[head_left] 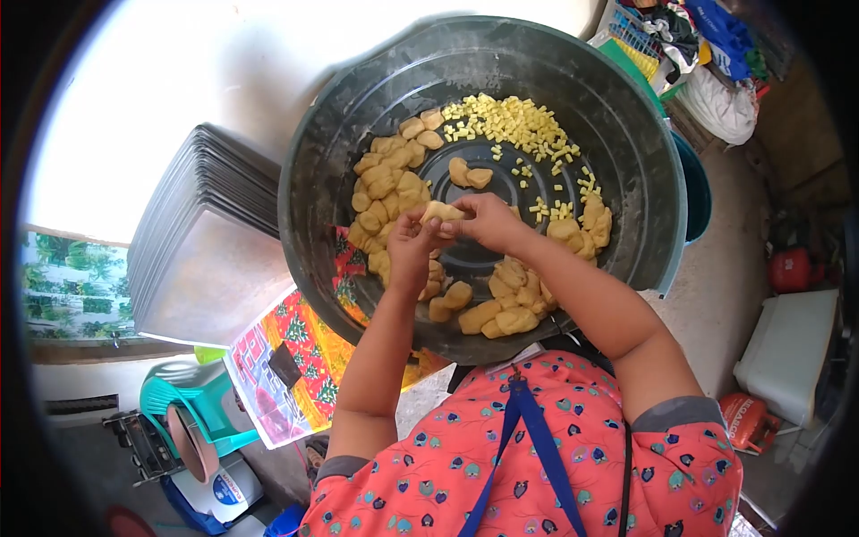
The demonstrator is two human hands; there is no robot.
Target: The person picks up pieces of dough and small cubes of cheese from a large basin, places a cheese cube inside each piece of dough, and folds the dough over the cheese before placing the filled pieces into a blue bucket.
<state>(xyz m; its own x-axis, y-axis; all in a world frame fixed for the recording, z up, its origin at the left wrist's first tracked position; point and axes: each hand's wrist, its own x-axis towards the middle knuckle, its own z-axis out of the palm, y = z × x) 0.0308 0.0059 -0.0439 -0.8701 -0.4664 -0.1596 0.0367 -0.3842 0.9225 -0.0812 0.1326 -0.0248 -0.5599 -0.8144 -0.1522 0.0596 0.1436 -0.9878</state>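
Note:
Over the middle of a large dark round tub, my left hand and my right hand meet. Both have their fingers closed on one piece of dough, pinching it from either side. Many lumps of tan dough line the tub's left side, and more dough lumps lie at the near side. Small yellow cubes are heaped at the far right inside the tub. A small dough clump sits just beyond my hands on the tub floor.
Stacked metal trays lean left of the tub. A patterned cloth hangs below them, near a teal plastic chair. On the right are a blue-green bucket, an orange gas cylinder and a white plastic bag.

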